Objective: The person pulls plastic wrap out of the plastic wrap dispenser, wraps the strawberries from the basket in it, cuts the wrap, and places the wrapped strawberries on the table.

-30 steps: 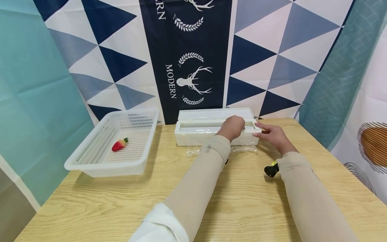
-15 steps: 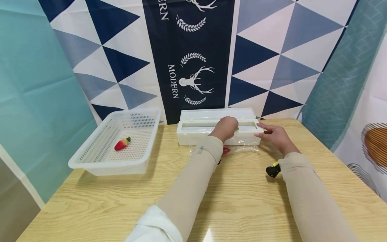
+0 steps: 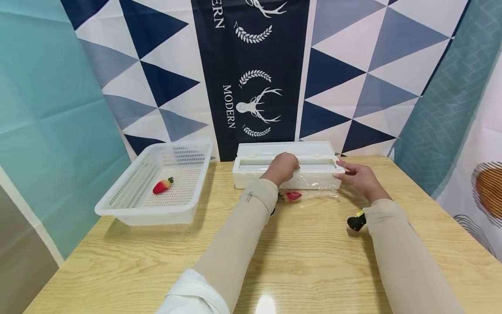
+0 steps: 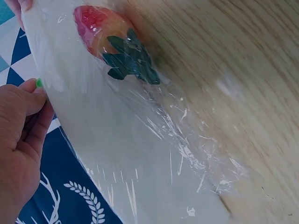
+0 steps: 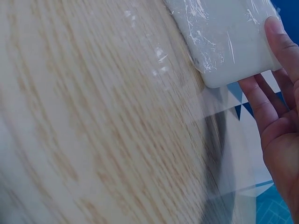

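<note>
A long white cling film box, its lid tipped back, stands near the back of the table. At its front top edge, left of the middle, my left hand pinches a small green slider. My right hand grips the box's right end, with the thumb on the front wall in the right wrist view. Clear cling film hangs down the front wall onto the table. A strawberry with green leaves lies against the box's foot, seemingly under the film; my left wrist partly hides it in the head view.
At the left a white perforated basket holds one strawberry. A small black object with yellow shows beside the right sleeve. A patterned cloth hangs right behind the box and the wooden table.
My left hand has slid leftward along the box's front edge, and the strawberry in front has come into sight. My right hand stays at the box's end. The head view has shifted slightly.
</note>
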Action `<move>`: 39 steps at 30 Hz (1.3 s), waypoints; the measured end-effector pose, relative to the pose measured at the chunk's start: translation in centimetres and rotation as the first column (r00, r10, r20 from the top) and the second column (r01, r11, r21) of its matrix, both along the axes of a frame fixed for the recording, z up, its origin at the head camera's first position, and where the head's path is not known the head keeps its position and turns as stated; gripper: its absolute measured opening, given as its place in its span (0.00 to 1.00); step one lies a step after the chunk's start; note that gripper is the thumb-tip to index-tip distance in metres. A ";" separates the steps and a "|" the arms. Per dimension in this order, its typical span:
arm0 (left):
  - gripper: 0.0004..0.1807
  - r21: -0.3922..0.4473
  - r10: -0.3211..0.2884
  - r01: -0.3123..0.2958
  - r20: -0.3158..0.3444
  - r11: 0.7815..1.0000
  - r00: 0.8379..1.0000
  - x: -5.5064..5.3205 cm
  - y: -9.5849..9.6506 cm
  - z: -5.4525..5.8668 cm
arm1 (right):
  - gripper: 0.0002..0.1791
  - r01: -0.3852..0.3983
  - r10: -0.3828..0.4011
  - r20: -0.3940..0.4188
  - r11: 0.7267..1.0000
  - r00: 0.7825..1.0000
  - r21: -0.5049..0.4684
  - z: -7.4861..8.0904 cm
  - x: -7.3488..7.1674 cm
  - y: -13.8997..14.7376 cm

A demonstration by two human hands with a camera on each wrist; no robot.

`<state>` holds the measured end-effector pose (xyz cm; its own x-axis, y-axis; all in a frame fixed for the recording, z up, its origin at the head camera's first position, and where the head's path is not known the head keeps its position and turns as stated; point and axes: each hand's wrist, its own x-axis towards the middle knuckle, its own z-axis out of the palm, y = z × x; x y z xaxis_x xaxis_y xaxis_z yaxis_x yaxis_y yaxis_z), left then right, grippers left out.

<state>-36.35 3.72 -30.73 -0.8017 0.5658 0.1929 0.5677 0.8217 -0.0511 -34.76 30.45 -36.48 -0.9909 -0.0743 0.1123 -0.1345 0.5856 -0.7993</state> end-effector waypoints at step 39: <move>0.10 -0.005 0.004 -0.004 -0.010 1.000 1.000 -0.5 -2.1 -0.6 | 0.44 0.014 -0.013 0.021 1.000 1.000 -0.022 -0.4 -0.2 0.1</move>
<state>-36.85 1.61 -31.30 -0.8021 0.5633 0.1984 0.5635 0.8239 -0.0611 -34.95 30.57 -36.84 -0.9939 -0.0588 0.0933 -0.1102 0.5690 -0.8149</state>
